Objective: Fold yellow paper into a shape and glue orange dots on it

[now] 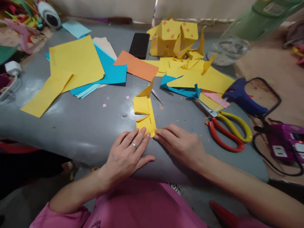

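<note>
A small piece of yellow paper (142, 105), cut and folded with a flap standing up at its far end, lies on the grey table (95, 126) in front of me. My left hand (127, 152) rests flat with its fingertips on the near part of the paper; a ring is on one finger. At the paper's near right corner, my right hand (181, 144) pinches the edge between thumb and fingers. Scissors (223, 126) with red and yellow handles lie to the right, slightly apart at the blades. A thin pointed metal tool (157, 96) lies just beyond the paper.
Yellow, blue and orange paper sheets (76, 60) spread at the left. Farther back are a black phone (139, 45) and a spotted yellow paper model (177, 38). A blue glue gun (245, 96) with a cable, a purple device (286, 139) and a green bottle (258, 20) are at the right.
</note>
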Demonstrator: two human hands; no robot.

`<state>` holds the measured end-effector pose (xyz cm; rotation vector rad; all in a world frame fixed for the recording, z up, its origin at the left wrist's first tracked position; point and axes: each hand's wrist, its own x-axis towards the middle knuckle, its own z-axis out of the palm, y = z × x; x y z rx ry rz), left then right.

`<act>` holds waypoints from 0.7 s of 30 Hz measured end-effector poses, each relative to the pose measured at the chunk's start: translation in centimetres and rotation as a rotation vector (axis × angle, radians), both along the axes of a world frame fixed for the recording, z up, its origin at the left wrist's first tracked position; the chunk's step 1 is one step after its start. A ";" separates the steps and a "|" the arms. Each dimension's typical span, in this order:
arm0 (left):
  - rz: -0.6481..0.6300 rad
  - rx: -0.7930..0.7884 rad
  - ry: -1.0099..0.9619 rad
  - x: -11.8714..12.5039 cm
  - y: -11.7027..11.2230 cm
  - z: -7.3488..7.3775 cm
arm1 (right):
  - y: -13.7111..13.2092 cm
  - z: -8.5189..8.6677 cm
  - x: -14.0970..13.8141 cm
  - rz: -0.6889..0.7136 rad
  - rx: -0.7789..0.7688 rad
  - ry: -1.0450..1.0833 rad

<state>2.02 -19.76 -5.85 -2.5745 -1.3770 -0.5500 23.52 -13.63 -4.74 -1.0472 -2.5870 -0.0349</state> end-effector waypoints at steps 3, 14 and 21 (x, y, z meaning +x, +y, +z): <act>-0.004 -0.007 -0.030 -0.2 0.4 0.1 | 0.1 0.0 0.2 0.036 -0.055 0.038; -0.126 0.131 0.122 -0.8 3.3 1.2 | 1.2 1.1 -0.6 0.221 0.097 -0.183; 0.064 0.066 -0.324 -2.4 5.1 3.2 | 3.5 3.1 -1.6 0.101 0.077 0.095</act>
